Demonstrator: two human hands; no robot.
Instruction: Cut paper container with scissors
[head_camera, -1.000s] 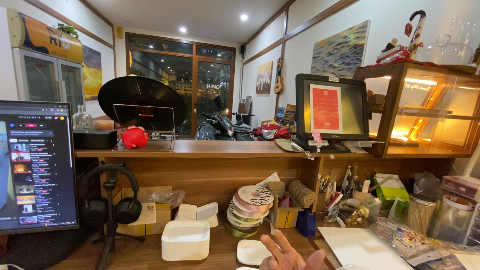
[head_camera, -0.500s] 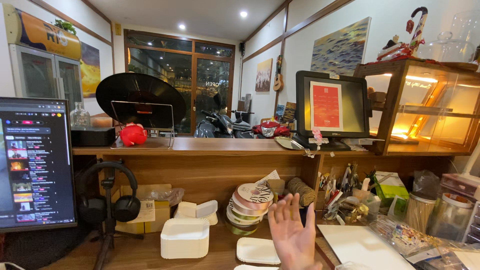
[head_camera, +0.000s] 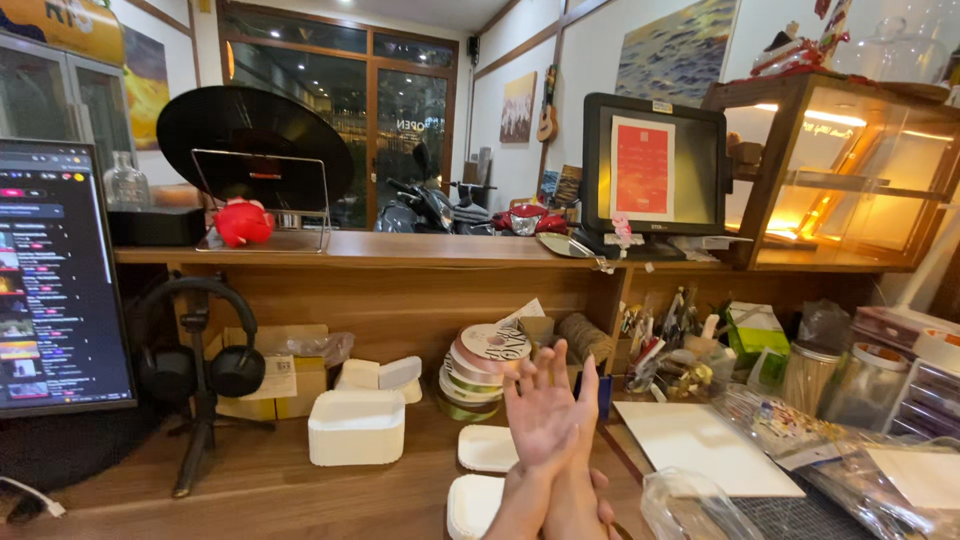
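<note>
Your left hand (head_camera: 545, 410) is raised, fingers spread wide, holding nothing. Right hand (head_camera: 590, 495) is pressed at its wrist; grip can't be told. Lid (head_camera: 487, 448) lies just below, tape rolls (head_camera: 480, 365) behind: a careless sweep could topple them.

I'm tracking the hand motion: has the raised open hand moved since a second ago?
Yes. The raised hand has risen: earlier only its fingers showed at the bottom edge, below the stack of ribbon rolls; now its fingertips reach level with that stack.
</note>
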